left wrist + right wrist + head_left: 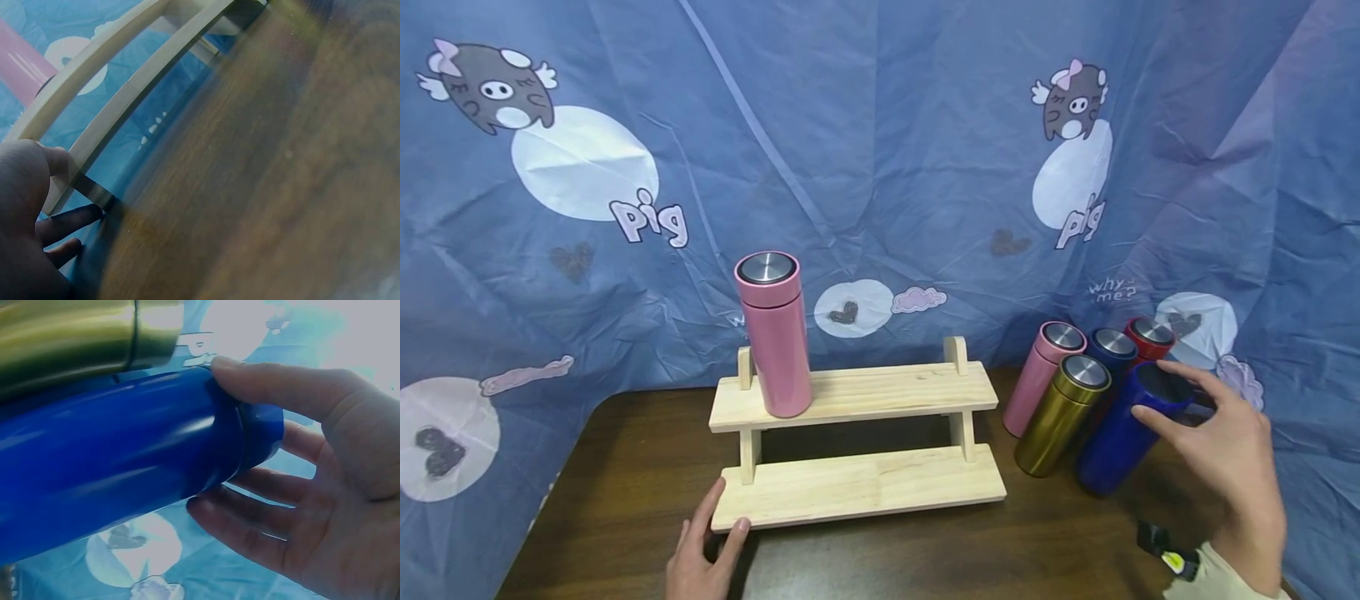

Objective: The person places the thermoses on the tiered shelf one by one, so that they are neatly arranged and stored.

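At the right, my right hand (1225, 442) grips the upper end of a blue thermos bottle (1116, 442), thumb on one side and fingers round the other. The right wrist view shows the bottle (125, 450) between thumb and fingers (244, 531). A gold thermos bottle (1052, 429) stands right beside it. My left hand (703, 542) holds the left end of a two-tier wooden rack (865, 492), its thumb at the front edge of the lower board. One pink thermos bottle (778, 358) stands upright on the upper board, near the left end.
Behind the gold bottle stand another pink bottle (1037, 379), a dark blue bottle (1112, 346) and a red bottle (1150, 337), close together. The brown table (625, 475) meets a blue printed curtain (880, 167) at the back. A black strap (1168, 554) shows near the right sleeve.
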{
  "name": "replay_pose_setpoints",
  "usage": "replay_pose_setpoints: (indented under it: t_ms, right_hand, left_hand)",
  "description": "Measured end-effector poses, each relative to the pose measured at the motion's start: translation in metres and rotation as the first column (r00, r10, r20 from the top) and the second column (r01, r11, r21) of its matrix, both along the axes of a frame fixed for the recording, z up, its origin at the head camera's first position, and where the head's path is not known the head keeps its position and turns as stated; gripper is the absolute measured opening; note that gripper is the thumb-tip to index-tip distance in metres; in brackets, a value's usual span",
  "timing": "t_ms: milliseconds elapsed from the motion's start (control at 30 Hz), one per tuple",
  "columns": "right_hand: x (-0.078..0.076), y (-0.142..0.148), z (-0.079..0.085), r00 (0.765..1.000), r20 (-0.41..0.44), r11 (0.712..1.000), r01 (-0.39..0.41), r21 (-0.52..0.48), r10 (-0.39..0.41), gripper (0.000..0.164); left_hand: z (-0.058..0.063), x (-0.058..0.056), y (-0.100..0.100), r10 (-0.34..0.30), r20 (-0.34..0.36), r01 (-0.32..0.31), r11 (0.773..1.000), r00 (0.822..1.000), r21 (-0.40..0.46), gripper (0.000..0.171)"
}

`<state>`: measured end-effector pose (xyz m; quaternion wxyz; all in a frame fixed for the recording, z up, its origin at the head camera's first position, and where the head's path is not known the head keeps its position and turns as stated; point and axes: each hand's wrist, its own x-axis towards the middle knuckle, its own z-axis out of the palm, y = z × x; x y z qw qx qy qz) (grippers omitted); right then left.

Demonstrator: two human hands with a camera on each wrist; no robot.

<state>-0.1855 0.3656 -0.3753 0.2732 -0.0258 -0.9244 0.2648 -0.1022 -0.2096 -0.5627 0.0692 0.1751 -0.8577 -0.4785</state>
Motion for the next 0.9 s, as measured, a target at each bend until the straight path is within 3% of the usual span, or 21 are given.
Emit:
replay_pose_setpoints:
  t_ms: [200,367,567,733,900]
  right_hand:
    - [0.011,-0.012,0.011,0.996,-0.073,0.985,0.033,-0.170,-0.046,0.069]
    - [0.017,-0.024,0.016,0.978,-0.184,0.963,0.043,-0.265,-0.095,0.068]
    - [0.024,-0.033,0.023,0.947,-0.317,0.959,-0.039,-0.282,-0.055,0.066]
    - [0.030,-0.043,0.029,0.927,-0.375,0.956,-0.121,-0.266,0.013,0.068]
    - [0.034,-0.052,0.033,0.896,-0.439,0.936,-0.208,-0.285,0.065,0.064]
  left_hand:
    - [0.002,0.000,0.002,0.001,0.008,-0.001,1.000,1.000,-0.007,0.076]
    - [0.004,-0.001,0.002,0.002,0.029,-0.002,1.000,1.000,-0.011,0.076]
    - [0.003,-0.002,0.003,-0.008,0.018,0.009,1.000,1.000,-0.013,0.076]
    - [0.000,-0.002,0.003,-0.006,0.002,0.006,1.000,1.000,-0.015,0.075]
    - [-0.002,-0.001,0.003,0.002,-0.039,-0.003,1.000,0.999,-0.021,0.072]
